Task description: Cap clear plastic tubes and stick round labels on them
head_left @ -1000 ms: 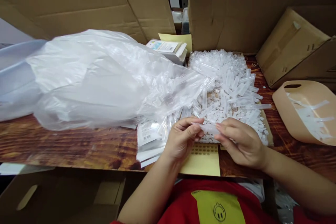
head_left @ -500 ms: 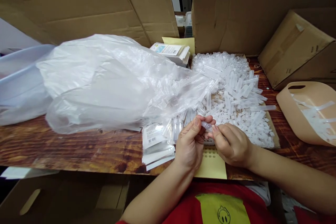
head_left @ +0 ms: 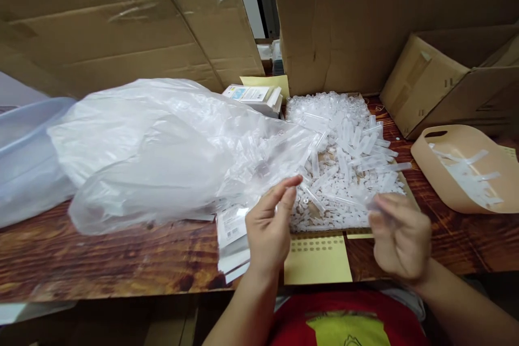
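There they go, apart! Your right hand (head_left: 401, 240) has swung right from your left hand (head_left: 267, 230), its blurred fingers pinching a clear piece (head_left: 372, 201) over the pile (head_left: 340, 216), in from the front edge of the worktop (head_left: 133, 262). Your left fingers are half curled; whether thumb and forefinger touch, I can't tell.

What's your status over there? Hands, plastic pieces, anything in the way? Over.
Left hand near the pile of plastic pieces, apparently empty. Right hand blurred, hold unclear. Possibly in the way: white plastic bag overlapping the pile's left side.
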### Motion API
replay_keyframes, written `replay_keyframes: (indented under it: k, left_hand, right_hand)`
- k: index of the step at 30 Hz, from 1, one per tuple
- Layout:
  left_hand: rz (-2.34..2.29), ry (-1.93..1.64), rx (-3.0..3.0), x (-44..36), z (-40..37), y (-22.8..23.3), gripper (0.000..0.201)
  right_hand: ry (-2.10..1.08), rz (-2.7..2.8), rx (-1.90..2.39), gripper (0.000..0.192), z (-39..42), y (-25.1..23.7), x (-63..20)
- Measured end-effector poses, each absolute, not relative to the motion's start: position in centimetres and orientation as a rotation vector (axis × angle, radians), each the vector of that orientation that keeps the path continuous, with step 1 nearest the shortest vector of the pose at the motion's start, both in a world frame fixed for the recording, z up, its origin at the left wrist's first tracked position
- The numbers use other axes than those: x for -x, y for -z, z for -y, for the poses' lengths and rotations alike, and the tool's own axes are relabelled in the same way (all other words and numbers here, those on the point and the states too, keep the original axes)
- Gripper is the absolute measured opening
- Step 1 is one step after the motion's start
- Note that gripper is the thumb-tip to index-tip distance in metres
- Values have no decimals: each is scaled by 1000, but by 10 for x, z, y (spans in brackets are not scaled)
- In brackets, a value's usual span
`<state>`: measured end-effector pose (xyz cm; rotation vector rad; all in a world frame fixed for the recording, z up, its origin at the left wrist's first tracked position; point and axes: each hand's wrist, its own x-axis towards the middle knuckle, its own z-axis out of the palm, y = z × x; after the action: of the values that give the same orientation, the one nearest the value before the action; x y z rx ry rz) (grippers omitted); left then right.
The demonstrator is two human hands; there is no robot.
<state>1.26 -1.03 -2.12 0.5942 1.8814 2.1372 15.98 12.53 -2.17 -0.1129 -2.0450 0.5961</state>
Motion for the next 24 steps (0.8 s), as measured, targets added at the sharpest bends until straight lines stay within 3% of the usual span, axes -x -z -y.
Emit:
replay_keyframes:
  k: [3,6,9,11,15,18,20,22,24]
  left_hand:
    - [-2431,-1584,-1141,-11,10,38,24]
    - [-2647,-1307,-1317,-13,6,49,42]
    - [-2556,-1444,-1267,-17,5,43,42]
    - [-2232,-1631,-1166,-22,6,35,37]
    - [-1651,-1825,-782,-32,8,29,39]
    - [-1635,-1960,-563,-31,9,38,43]
    - [-1750,-1999,-555,-27,10,44,45]
    - [-1895,-1976,-648,-25,12,48,47]
    - [-1972,-1918,-774,-24,13,49,47]
  right_hand:
    - [-562,2004,392,39,-134,24,-165]
    - [-459,2073,364,38,-137,18,-156]
    - [-280,2089,188,41,-133,16,-142]
    - [-229,2108,80,43,-123,19,-135]
    - [-439,2298,-131,32,-110,23,-134]
    - [-530,2491,-299,9,-130,9,-129]
    - [-405,2632,-142,22,-156,-2,-116]
    - [-257,2889,192,16,-181,-10,-94]
    - [-242,3026,259,12,-198,-10,-67]
